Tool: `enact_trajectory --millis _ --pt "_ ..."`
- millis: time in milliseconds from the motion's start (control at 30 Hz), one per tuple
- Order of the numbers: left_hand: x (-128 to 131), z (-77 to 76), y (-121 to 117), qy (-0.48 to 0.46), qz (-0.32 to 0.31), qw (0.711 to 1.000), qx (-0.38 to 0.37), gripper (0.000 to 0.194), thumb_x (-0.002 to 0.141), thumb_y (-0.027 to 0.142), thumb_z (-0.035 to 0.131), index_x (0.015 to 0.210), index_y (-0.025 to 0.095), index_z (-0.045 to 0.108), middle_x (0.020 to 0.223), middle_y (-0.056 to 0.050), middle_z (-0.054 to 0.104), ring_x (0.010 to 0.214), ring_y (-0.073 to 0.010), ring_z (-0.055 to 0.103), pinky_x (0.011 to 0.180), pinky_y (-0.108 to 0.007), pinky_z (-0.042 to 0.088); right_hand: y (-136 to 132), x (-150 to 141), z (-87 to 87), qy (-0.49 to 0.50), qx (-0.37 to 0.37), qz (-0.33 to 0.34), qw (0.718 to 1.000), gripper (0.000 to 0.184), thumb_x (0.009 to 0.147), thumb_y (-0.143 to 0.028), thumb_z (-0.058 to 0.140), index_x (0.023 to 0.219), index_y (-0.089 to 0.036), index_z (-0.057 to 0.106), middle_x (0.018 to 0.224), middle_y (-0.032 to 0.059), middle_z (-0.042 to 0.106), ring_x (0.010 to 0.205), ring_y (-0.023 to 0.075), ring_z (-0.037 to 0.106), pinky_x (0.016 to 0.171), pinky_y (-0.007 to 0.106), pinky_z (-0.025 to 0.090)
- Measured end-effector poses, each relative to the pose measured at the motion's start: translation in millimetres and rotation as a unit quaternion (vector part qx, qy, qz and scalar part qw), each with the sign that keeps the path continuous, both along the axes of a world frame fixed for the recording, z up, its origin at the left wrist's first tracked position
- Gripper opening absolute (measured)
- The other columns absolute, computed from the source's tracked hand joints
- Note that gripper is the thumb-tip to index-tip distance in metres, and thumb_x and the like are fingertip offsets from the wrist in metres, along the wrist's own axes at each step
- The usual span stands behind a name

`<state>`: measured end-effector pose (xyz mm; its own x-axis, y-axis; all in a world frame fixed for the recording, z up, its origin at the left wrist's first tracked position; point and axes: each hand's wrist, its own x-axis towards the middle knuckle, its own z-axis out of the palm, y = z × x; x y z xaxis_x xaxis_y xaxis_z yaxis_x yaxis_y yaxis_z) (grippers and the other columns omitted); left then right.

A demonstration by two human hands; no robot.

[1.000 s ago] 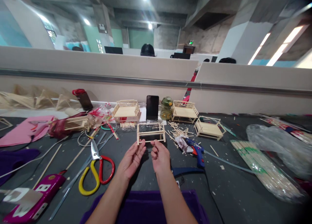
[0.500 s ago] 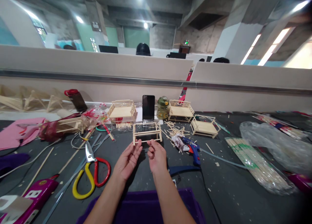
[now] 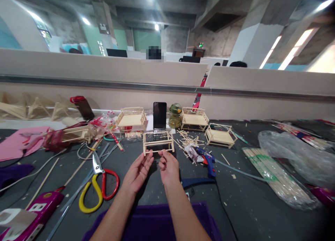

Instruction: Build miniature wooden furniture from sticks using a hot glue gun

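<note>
A small frame of pale wooden sticks (image 3: 158,143) is held up in front of me, its thin lower rod towards me. My left hand (image 3: 138,172) has its fingertips closed at the frame's lower left corner, palm turned partly up. With thumb and finger, my right hand (image 3: 169,168) pinches the lower rod right of its middle. Behind the frame a black phone (image 3: 159,114) leans upright on a stand. Finished-looking stick furniture stands around it: a bench (image 3: 131,121) on the left, another bench (image 3: 194,119) and a low seat (image 3: 220,138) on the right.
Scissors (image 3: 97,167) with red and yellow handles lie left of my arms. A blue glue gun (image 3: 210,164) rests right, near loose short sticks (image 3: 188,139). A purple tray (image 3: 153,221) is under my forearms. Bagged sticks (image 3: 277,174) lie far right, a purple power strip (image 3: 43,209) lower left.
Both hands keep the same grip on the stick frame, which has hardly moved. The whole view has shifted very slightly.
</note>
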<state>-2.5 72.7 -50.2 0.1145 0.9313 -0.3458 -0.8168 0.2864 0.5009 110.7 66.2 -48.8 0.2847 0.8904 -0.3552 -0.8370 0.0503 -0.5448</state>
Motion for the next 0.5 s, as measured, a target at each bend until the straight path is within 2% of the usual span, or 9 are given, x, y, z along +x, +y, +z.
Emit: enact_trajectory --millis 500 --pt "2.6 -3.6 -0.5 -0.049 -0.03 0.998 0.007 0.023 0.093 0.007 0.04 0.101 0.005 0.062 0.103 -0.02 0.071 0.097 -0.0223 0.069 0.085 -0.034 0.057 -0.5 0.4 0.5 -0.003 0.0 0.005 1.0 0.021 0.062 -0.019 0.075 0.073 -0.013 0.059 0.066 0.0033 0.068 0.041 0.0026 0.04 0.033 0.012 0.027"
